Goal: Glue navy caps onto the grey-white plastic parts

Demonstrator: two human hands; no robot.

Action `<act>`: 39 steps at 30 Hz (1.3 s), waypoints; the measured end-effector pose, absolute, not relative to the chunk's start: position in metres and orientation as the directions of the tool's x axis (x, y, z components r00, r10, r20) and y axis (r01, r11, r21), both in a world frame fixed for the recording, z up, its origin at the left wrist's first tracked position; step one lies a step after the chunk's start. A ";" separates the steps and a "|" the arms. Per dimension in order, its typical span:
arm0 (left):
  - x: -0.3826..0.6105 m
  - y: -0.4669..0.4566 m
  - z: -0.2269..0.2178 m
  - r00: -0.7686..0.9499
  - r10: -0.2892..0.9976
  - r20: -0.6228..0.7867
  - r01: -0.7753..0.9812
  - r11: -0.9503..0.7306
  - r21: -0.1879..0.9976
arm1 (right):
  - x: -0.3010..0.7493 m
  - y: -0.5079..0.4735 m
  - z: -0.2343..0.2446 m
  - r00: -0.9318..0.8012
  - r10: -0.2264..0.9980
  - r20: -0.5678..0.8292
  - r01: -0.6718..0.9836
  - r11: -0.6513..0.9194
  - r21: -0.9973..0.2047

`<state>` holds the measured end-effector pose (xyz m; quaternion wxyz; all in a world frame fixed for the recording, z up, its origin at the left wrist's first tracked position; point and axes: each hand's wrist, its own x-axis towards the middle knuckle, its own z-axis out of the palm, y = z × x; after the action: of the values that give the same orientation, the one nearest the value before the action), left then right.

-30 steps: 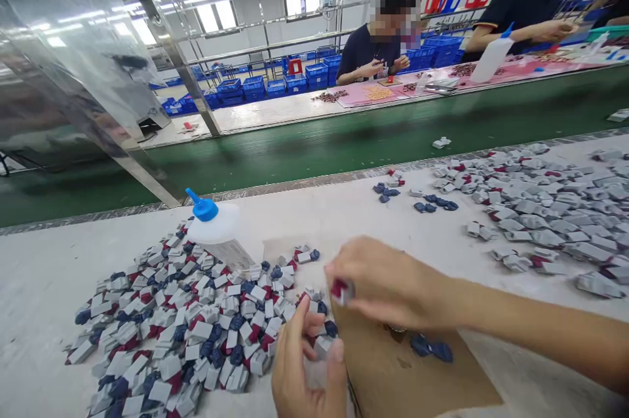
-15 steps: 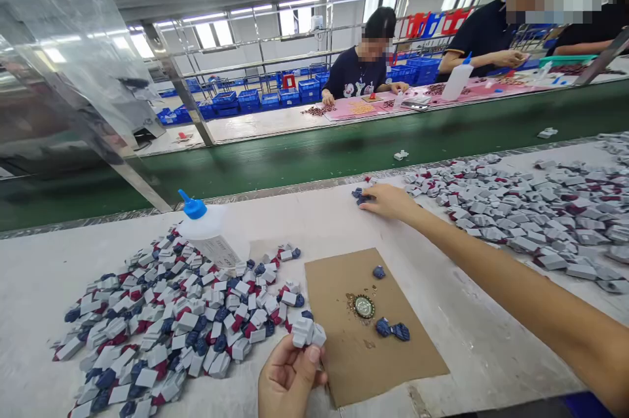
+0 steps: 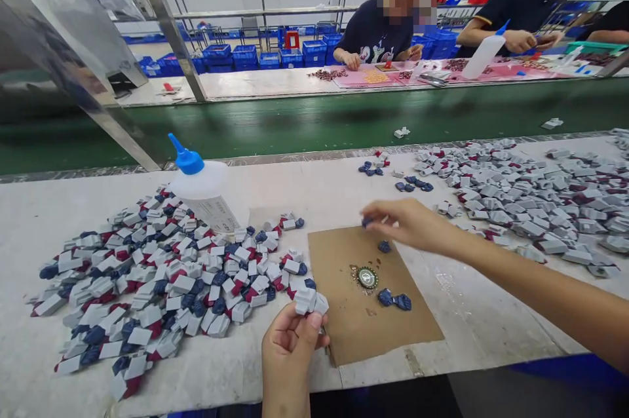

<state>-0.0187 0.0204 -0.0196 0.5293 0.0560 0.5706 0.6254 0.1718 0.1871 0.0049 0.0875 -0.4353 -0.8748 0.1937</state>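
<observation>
My left hand [image 3: 289,346] is closed round a few small grey plastic parts [image 3: 309,302] near the table's front edge. My right hand [image 3: 410,225] hovers over the brown cardboard sheet [image 3: 368,326], its fingertips pinched on a small blue piece [image 3: 366,222]. On the cardboard lie a round green-and-gold cap [image 3: 367,278] and loose blue pieces [image 3: 394,301]. A large heap of grey, red and blue parts [image 3: 162,280] lies to the left of my left hand.
A white squeeze bottle with a blue nozzle [image 3: 201,189] leans on the heap. Another pile of grey parts [image 3: 531,202] spreads at right. A green conveyor belt [image 3: 319,126] runs behind the table. Other people [image 3: 383,31] work at the far bench.
My right hand has pulled back from the far blue pieces to above the cardboard, with a blue piece in its fingertips. The left hand keeps its grip. The view has tilted down.
</observation>
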 end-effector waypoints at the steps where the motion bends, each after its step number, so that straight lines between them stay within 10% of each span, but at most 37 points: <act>1: -0.018 0.020 -0.019 -0.416 0.736 -0.534 -0.602 0.218 0.768 | 0.172 0.169 0.004 -0.665 0.747 -0.024 0.668 0.579 -0.468; 28: -0.008 0.011 -0.014 -0.331 0.780 -0.531 -0.661 0.210 0.721 | 0.167 0.117 -0.020 -0.835 0.541 0.096 0.519 0.834 -0.185; 39: -0.001 0.007 -0.004 -0.277 0.834 -0.478 -0.643 0.208 0.737 | 0.144 0.085 0.030 -0.450 0.890 -0.073 0.445 0.153 -0.883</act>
<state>-0.0006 0.0071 -0.0045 0.5938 0.0949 0.5016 0.6219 0.1445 0.0846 0.0304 0.2439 -0.4640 -0.7190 0.4563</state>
